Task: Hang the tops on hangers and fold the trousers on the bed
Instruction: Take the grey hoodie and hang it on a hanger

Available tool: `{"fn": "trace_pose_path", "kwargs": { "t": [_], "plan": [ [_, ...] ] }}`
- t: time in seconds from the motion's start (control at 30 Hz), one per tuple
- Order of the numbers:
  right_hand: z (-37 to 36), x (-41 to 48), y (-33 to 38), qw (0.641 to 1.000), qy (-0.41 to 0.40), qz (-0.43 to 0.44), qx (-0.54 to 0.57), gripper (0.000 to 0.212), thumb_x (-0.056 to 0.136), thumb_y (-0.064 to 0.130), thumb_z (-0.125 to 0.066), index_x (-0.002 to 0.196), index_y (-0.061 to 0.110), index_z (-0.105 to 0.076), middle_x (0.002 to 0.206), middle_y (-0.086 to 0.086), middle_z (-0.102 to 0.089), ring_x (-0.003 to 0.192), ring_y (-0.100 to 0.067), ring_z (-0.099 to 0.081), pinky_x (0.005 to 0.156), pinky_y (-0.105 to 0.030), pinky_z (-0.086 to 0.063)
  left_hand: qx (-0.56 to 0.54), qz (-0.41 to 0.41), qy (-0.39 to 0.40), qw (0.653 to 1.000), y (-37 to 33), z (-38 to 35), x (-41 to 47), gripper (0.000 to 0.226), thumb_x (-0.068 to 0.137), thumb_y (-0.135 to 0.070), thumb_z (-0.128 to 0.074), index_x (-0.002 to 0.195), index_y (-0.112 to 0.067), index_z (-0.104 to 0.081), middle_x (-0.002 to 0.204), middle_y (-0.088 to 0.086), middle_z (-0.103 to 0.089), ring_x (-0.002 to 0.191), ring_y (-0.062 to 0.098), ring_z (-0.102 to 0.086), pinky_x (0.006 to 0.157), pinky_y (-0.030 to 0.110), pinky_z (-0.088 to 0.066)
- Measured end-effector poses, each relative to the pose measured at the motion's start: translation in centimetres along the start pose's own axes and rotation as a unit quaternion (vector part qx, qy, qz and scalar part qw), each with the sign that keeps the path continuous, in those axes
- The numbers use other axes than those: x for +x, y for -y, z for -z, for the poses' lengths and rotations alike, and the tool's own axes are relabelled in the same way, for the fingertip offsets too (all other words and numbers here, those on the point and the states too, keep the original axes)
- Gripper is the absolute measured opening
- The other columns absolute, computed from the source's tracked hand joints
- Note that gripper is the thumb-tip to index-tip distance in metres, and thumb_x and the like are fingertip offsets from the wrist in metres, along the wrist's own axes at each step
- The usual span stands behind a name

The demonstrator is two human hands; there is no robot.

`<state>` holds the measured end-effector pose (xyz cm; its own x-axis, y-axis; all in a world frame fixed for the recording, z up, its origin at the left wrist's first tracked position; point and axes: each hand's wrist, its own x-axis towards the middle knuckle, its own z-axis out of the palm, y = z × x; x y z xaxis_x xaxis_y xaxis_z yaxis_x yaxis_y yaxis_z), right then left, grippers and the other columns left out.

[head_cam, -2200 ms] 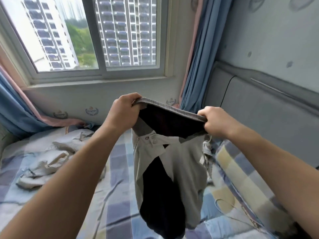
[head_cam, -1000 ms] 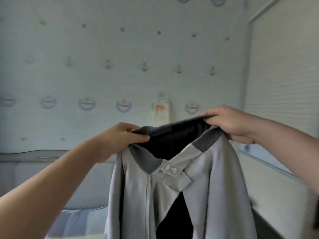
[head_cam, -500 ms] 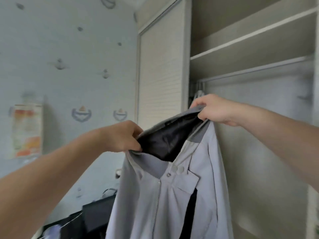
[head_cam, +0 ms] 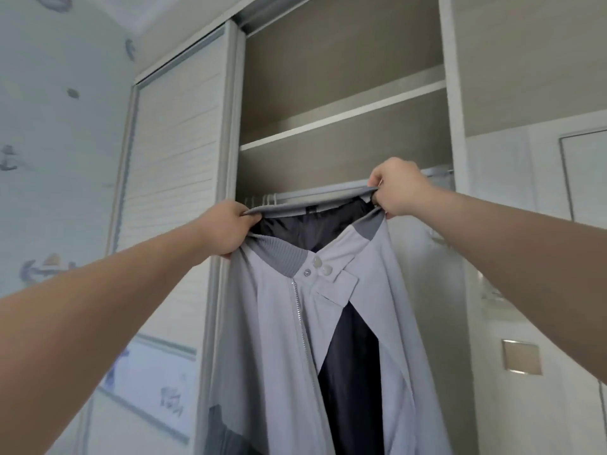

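Trouble looks likeliest at the changeover from carrying to hanging. The grey jacket [head_cam: 272,339] hangs in the air in front of the open wardrobe [head_cam: 328,60], stretched wide by its ribbed collar [head_cam: 282,261]. The left hand [head_cam: 226,228] has its fingers curled round the collar's left end, and the right hand [head_cam: 399,188], held higher, pinches the right end just below the rail [head_cam: 438,172]. With both hands gripping cloth, neither is free to take a hanger. What look like thin hanger hooks [head_cam: 262,200] cluster at the rail's left end, but they are small and partly behind the collar, so I cannot be sure. In my judgement, releasing one hand would let that side drop, and the weight could then pull the garment out of the single grip towards the floor. The front hangs open below the snap tab [head_cam: 335,287], showing smooth dark lining [head_cam: 348,356], which might slide off a hanger's shoulder if it is seated unevenly. The jacket's left edge lies close to the sliding door [head_cam: 174,159] and could catch on its frame.
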<state>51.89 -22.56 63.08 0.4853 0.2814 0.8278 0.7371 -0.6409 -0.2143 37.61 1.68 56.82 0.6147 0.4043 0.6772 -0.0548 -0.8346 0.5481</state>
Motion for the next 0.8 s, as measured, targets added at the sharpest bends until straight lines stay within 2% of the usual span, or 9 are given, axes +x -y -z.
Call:
{"fn": "trace_pose_path", "kwargs": {
  "t": [0.1,0.17,0.3,0.4,0.47,0.53,0.6,0.67,0.8],
  "plan": [
    [-0.8,1.7,-2.2,0.997,0.002,-0.02,-0.077,0.016,0.084,-0.008,-0.055,0.086,0.001,-0.068,0.083,-0.022,-0.065,0.07,-0.029,-0.061,0.07,-0.043,-0.061,0.001,-0.046,-0.005,0.999,-0.8,-3.6,4.6,0.036,0.108,-0.027,-0.043,0.086,-0.004,-0.06,0.068,0.009,-0.05,0.058,0.023,-0.05,0.037,0.02,-0.041],
    [-1.8,2.3,-3.5,0.991,0.01,-0.038,-0.127,0.012,0.087,-0.005,-0.055,0.082,0.0,-0.065,0.074,-0.019,-0.063,0.071,-0.033,-0.065,0.07,-0.043,-0.061,0.004,-0.083,0.0,0.997,-1.0,-6.0,7.4,0.036,0.108,-0.022,-0.042,0.088,0.001,-0.062,0.068,0.007,-0.049,0.061,0.024,-0.047,0.045,0.023,-0.038],
    [-4.2,2.3,-5.7,0.979,0.064,-0.092,-0.173,0.016,0.087,-0.005,-0.052,0.089,-0.004,-0.068,0.075,-0.022,-0.067,0.063,-0.034,-0.07,0.066,-0.044,-0.062,-0.015,-0.118,0.012,0.993,-0.7,-10.9,11.9,0.035,0.107,-0.021,-0.042,0.087,-0.003,-0.063,0.074,0.01,-0.057,0.07,0.029,-0.053,0.062,0.032,-0.038],
    [-6.9,2.1,-7.7,0.96,0.094,-0.104,-0.244,0.023,0.085,0.002,-0.055,0.099,0.002,-0.073,0.093,-0.019,-0.072,0.084,-0.033,-0.07,0.073,-0.036,-0.059,-0.05,-0.113,0.037,0.992,-0.5,-14.6,14.4,0.036,0.106,-0.023,-0.042,0.075,-0.008,-0.055,0.066,0.014,-0.057,0.055,0.029,-0.056,0.054,0.031,-0.042],
    [-8.8,2.3,-9.2,0.946,0.097,-0.109,-0.288,0.026,0.087,0.006,-0.053,0.104,0.009,-0.073,0.108,-0.014,-0.071,0.098,-0.033,-0.068,0.079,-0.034,-0.056,-0.08,-0.107,0.071,0.989,-0.3,-16.8,15.7,0.033,0.104,-0.014,-0.042,0.075,-0.006,-0.055,0.071,0.025,-0.062,0.058,0.035,-0.063,0.054,0.032,-0.048],
    [-10.0,3.0,-10.5,0.939,0.061,-0.108,-0.32,0.026,0.087,0.009,-0.051,0.104,0.015,-0.07,0.113,-0.011,-0.068,0.1,-0.033,-0.066,0.079,-0.033,-0.052,-0.107,-0.096,0.107,0.984,-0.3,-18.9,16.9,0.029,0.1,-0.006,-0.039,0.087,0.002,-0.064,0.084,0.034,-0.068,0.071,0.043,-0.071,0.063,0.043,-0.061],
    [-10.8,4.2,-11.7,0.921,-0.011,-0.068,-0.384,0.025,0.087,0.013,-0.05,0.107,0.016,-0.065,0.116,-0.011,-0.064,0.105,-0.034,-0.061,0.078,-0.034,-0.044,-0.136,-0.087,0.146,0.976,-0.1,-21.0,17.7,0.032,0.097,-0.005,-0.037,0.094,0.007,-0.066,0.081,0.029,-0.068,0.067,0.041,-0.07,0.067,0.051,-0.063],
    [-11.4,5.7,-12.6,0.88,-0.062,-0.027,-0.471,0.027,0.087,0.018,-0.052,0.113,0.017,-0.058,0.119,-0.009,-0.056,0.112,-0.033,-0.051,0.079,-0.036,-0.035,-0.155,-0.084,0.182,0.967,0.5,-23.0,18.4,0.032,0.097,-0.006,-0.038,0.098,0.01,-0.066,0.078,0.026,-0.065,0.064,0.038,-0.067,0.067,0.054,-0.062],
    [-11.8,8.9,-14.1,0.825,-0.073,-0.096,-0.553,0.038,0.087,0.022,-0.053,0.125,0.02,-0.05,0.128,-0.011,-0.047,0.119,-0.032,-0.042,0.092,-0.042,-0.034,-0.184,-0.08,0.205,0.958,1.8,-25.8,20.2,0.027,0.096,-0.007,-0.04,0.087,0.004,-0.064,0.073,0.023,-0.061,0.061,0.037,-0.065,0.063,0.053,-0.062]
  ]
}}
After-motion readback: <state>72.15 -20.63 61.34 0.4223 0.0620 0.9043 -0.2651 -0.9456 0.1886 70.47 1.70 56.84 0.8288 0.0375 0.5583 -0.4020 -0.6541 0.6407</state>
